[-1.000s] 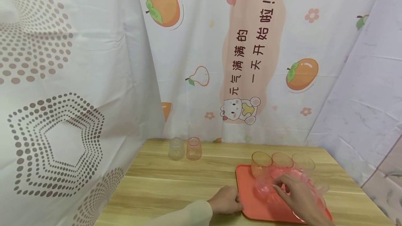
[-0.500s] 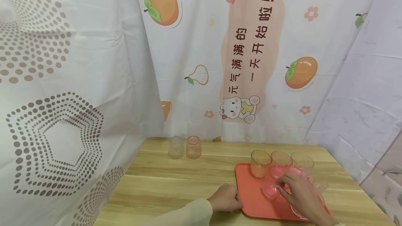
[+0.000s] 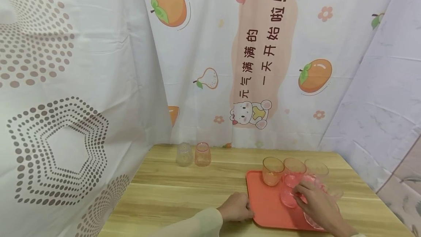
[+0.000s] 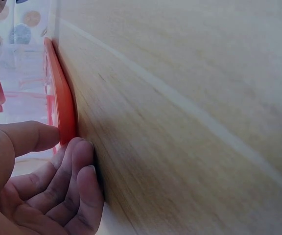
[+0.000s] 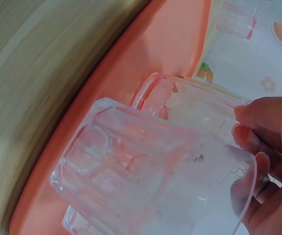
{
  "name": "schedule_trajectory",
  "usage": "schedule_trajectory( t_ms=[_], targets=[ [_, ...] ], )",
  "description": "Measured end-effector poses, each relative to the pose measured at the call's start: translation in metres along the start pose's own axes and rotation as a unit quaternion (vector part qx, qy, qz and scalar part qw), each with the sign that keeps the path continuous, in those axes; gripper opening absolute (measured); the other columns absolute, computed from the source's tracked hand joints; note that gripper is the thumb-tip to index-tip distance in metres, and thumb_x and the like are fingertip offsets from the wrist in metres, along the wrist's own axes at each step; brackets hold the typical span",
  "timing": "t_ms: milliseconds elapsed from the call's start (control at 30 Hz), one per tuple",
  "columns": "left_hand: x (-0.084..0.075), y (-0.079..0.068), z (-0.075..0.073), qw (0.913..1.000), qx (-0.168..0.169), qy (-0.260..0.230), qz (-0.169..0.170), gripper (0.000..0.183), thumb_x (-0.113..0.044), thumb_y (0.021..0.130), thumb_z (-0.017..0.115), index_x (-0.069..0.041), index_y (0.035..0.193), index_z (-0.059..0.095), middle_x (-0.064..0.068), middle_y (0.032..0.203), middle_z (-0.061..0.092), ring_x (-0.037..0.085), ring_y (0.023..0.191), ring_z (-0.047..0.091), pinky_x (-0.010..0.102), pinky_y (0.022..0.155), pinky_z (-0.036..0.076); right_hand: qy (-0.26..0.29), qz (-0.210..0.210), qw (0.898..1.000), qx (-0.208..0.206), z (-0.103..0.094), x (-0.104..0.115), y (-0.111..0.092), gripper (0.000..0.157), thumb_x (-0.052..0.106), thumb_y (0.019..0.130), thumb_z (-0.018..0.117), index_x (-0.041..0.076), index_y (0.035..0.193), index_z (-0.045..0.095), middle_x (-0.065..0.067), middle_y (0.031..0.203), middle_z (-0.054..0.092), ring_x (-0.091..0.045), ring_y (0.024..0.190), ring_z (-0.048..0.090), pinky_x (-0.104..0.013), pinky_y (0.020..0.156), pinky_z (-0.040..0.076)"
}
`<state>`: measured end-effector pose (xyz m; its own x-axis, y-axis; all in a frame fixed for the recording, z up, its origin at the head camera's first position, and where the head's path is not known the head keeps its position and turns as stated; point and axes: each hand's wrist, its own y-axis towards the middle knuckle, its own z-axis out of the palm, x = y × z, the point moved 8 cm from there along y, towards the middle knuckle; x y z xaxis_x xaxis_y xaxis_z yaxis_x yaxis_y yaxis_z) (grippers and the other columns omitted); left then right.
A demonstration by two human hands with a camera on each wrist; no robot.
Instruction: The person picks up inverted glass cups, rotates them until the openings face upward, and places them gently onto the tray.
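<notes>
My left hand [image 3: 236, 207] grips the left edge of a red-orange tray [image 3: 268, 211]; in the left wrist view, one fingertip presses the tray's rim [image 4: 65, 110] while the other fingers curl beside the table. Over the tray, my right hand [image 3: 317, 202] pinches a see-through pink cup [image 3: 288, 198] at its rim. In the right wrist view this pink cup [image 5: 155, 98] is partly hidden behind a clear faceted cup [image 5: 121, 161]. A yellow cup [image 3: 272, 173], a pink-orange cup [image 3: 294, 166] and a clear cup [image 3: 318, 167] line the tray's far side.
More clear cups stand at the tray's right, partly covered by my right hand. At the table's back left are a clear cup [image 3: 185, 155] and a pink cup [image 3: 202, 154]. Printed curtains [image 3: 210, 46] hang behind and beside the wooden table [image 3: 171, 193].
My right hand has shifted the pink cup to the right across the tray, closer to the other cups. The left hand keeps its place on the tray's edge.
</notes>
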<state>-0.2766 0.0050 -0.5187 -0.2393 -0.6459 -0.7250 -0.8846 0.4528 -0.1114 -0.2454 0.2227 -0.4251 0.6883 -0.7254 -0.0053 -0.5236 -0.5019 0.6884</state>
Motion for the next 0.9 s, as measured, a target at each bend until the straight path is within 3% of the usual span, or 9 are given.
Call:
schedule_trajectory(
  t_ms=[33, 67, 133, 200, 300, 467, 900],
  targets=[
    [0.0, 0.0, 0.0, 1.0, 0.001, 0.0, 0.0, 0.046, -0.009, 0.087, 0.077, -0.014, 0.049, 0.051, -0.008, 0.042, 0.049, 0.004, 0.036, 0.042, 0.02, 0.039, 0.032, -0.002, 0.001, 1.0, 0.0, 0.0, -0.001, 0.0, 0.027, 0.044, 0.099, 0.067, 0.024, 0.081, 0.067, 0.015, 0.085, 0.057, 0.0, 0.072, 0.053, -0.014, 0.062, 0.043],
    [0.001, 0.0, 0.001, 1.0, 0.001, -0.003, 0.0, 0.046, -0.01, 0.087, 0.077, -0.013, 0.049, 0.052, -0.008, 0.042, 0.05, 0.004, 0.037, 0.042, 0.02, 0.039, 0.032, -0.006, -0.001, 1.0, 0.0, 0.001, -0.002, -0.001, 0.028, 0.045, 0.099, 0.067, 0.024, 0.081, 0.068, 0.015, 0.085, 0.057, 0.0, 0.072, 0.053, -0.015, 0.062, 0.043],
    [0.002, 0.001, 0.001, 1.0, 0.003, -0.004, 0.0, 0.045, -0.01, 0.087, 0.077, -0.013, 0.049, 0.053, -0.007, 0.043, 0.051, 0.004, 0.037, 0.043, 0.02, 0.039, 0.033, -0.011, -0.001, 1.0, 0.002, 0.001, -0.003, -0.001, 0.017, 0.025, 0.084, 0.084, 0.023, 0.08, 0.068, 0.015, 0.084, 0.056, -0.001, 0.072, 0.053, -0.016, 0.061, 0.043],
    [0.003, 0.001, 0.002, 1.0, 0.004, -0.005, 0.0, 0.044, -0.01, 0.087, 0.077, -0.013, 0.05, 0.054, -0.007, 0.043, 0.052, 0.004, 0.037, 0.044, 0.02, 0.039, 0.033, -0.014, -0.004, 1.0, 0.001, 0.001, -0.004, -0.001, 0.031, 0.006, 0.063, 0.089, 0.022, 0.079, 0.068, 0.016, 0.082, 0.056, -0.002, 0.071, 0.053, -0.017, 0.061, 0.043],
    [0.003, 0.001, 0.002, 1.0, 0.004, -0.004, 0.001, 0.044, -0.011, 0.087, 0.077, -0.013, 0.05, 0.054, -0.007, 0.043, 0.052, 0.005, 0.037, 0.044, 0.02, 0.039, 0.033, -0.023, -0.011, 1.0, -0.005, 0.0, -0.005, 0.001, 0.033, 0.004, 0.057, 0.089, 0.022, 0.076, 0.068, 0.015, 0.08, 0.055, -0.003, 0.07, 0.053, -0.019, 0.06, 0.044],
    [0.002, 0.001, 0.002, 1.0, 0.004, -0.002, 0.005, 0.046, -0.011, 0.088, 0.077, -0.014, 0.05, 0.052, -0.008, 0.042, 0.049, 0.004, 0.037, 0.041, 0.02, 0.039, 0.031, -0.045, -0.005, 0.999, -0.009, -0.002, -0.009, 0.003, 0.034, 0.005, 0.055, 0.091, 0.023, 0.073, 0.068, 0.015, 0.077, 0.055, -0.008, 0.069, 0.053, -0.028, 0.056, 0.046],
    [0.001, 0.001, 0.0, 1.0, 0.001, 0.005, -0.004, 0.045, -0.012, 0.088, 0.078, -0.014, 0.05, 0.053, -0.008, 0.043, 0.05, 0.005, 0.038, 0.042, 0.02, 0.04, 0.031, -0.039, 0.064, 0.997, 0.022, 0.0, -0.022, 0.001, 0.037, 0.005, 0.058, 0.094, 0.024, 0.074, 0.068, 0.016, 0.074, 0.054, -0.002, 0.063, 0.052, -0.026, 0.052, 0.044]
  ],
)
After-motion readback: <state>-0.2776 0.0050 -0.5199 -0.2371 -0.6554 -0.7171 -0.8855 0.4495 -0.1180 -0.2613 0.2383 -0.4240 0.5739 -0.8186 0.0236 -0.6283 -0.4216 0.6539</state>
